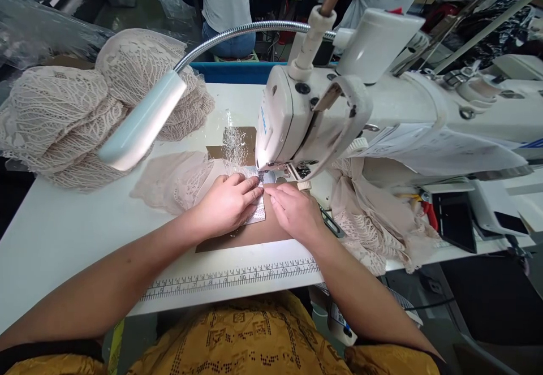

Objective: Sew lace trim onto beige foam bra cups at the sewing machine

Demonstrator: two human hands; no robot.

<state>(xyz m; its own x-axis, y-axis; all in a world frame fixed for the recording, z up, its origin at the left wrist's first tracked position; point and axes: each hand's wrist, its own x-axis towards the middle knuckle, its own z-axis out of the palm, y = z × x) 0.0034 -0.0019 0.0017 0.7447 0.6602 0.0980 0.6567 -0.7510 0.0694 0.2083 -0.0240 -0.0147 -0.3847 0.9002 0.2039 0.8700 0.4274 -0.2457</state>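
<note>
My left hand [229, 202] lies on a pale beige lace piece [178, 180], its fingers bunched and pressing the fabric edge just in front of the needle of a white sewing machine [292, 120]. My right hand [294, 211] rests palm down beside it, fingers together, holding the same fabric edge flat on the machine bed. The fingertips of both hands nearly meet under the presser foot [261, 176]. The lace trails away to the left across the white table [76, 233].
A heap of lace pieces [63, 120] is piled at the back left. A gooseneck lamp [142, 120] hangs over the table. More lace [369, 222] drapes off the right edge. A ruler strip [229, 279] runs along the front edge. Other people stand behind the table.
</note>
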